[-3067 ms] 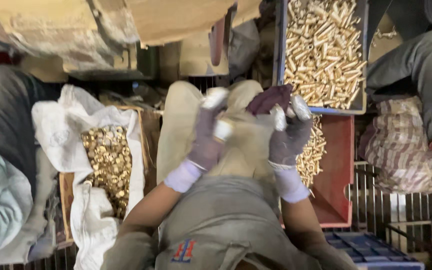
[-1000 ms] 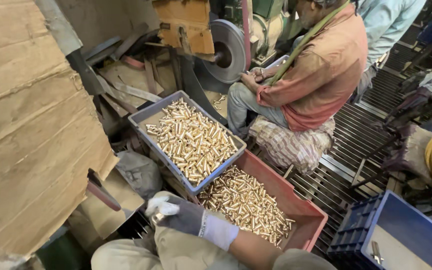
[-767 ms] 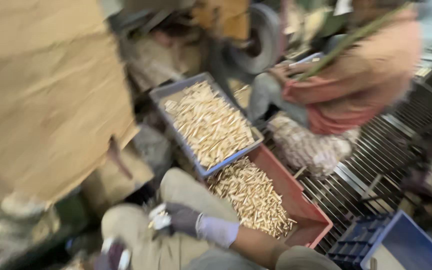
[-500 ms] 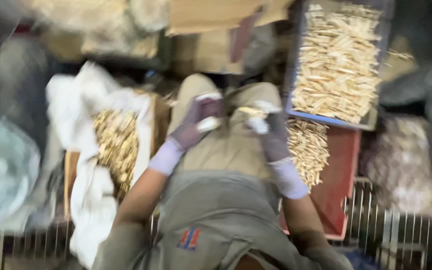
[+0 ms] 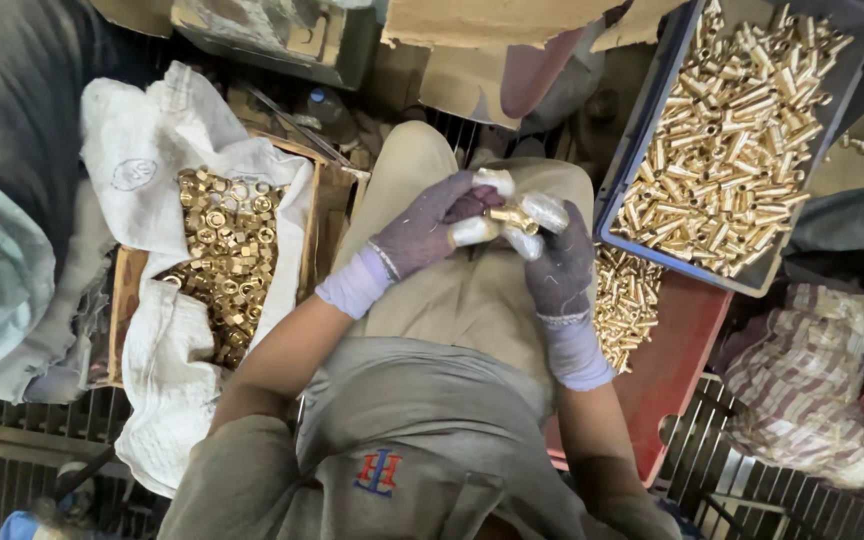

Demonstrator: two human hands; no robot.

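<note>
Both my hands meet over my lap; my left hand (image 5: 422, 232) in its grey knit glove with white-taped fingertips curls in from the left, fingers pressed on the small brass fitting (image 5: 510, 216); my right hand (image 5: 557, 262), gloved the same, pinches that fitting from below and the right. The fitting's long axis lies roughly left to right between both sets of fingertips, equally near each hand. Grey plastic tray of brass tubes (image 5: 737, 150) sits up to my right; red tray with more brass pieces (image 5: 677, 345) just beside my right wrist; white sack of brass nuts (image 5: 222, 260) well off to my left.
</note>
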